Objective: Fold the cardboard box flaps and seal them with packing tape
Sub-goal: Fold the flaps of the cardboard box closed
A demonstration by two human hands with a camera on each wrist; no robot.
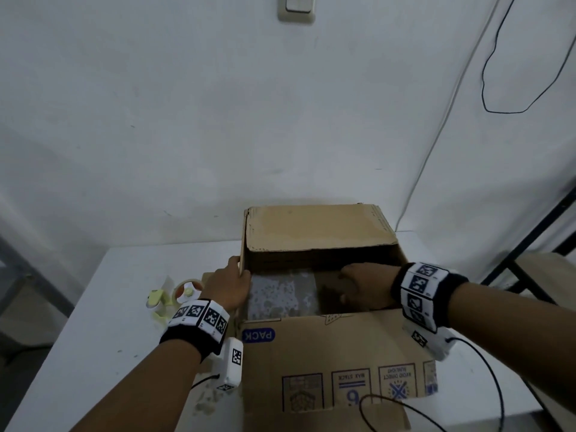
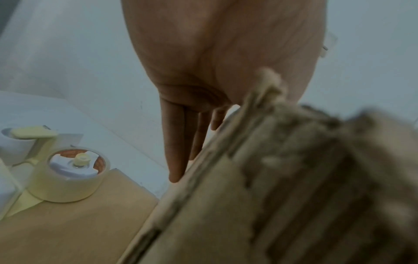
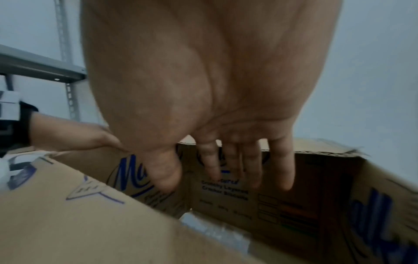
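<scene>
An open brown cardboard box (image 1: pixel 343 385) stands on the white table (image 1: pixel 118 338). Its far flap (image 1: pixel 314 229) leans inward over the opening, and its near flap (image 1: pixel 327 341), printed "PACK", tilts toward me. My left hand (image 1: pixel 229 285) holds the top edge of the left wall (image 2: pixel 226 205), its fingers (image 2: pixel 178 146) straight down the outside and the thumb hidden. My right hand (image 1: pixel 364 288) reaches into the right side of the opening, fingers (image 3: pixel 253 164) loosely spread, holding nothing. A grey speckled sheet (image 1: pixel 277 294) lies inside. The tape dispenser (image 2: pixel 68 180) sits just left of the box.
The tape dispenser (image 1: pixel 187 294) rests partly on a cardboard flap (image 2: pixel 79 223) lying flat on the table. A black cable (image 1: pixel 495 394) loops over the table's near right corner. A dark metal frame (image 1: pixel 530 254) stands to the right, and a wall is close behind the box.
</scene>
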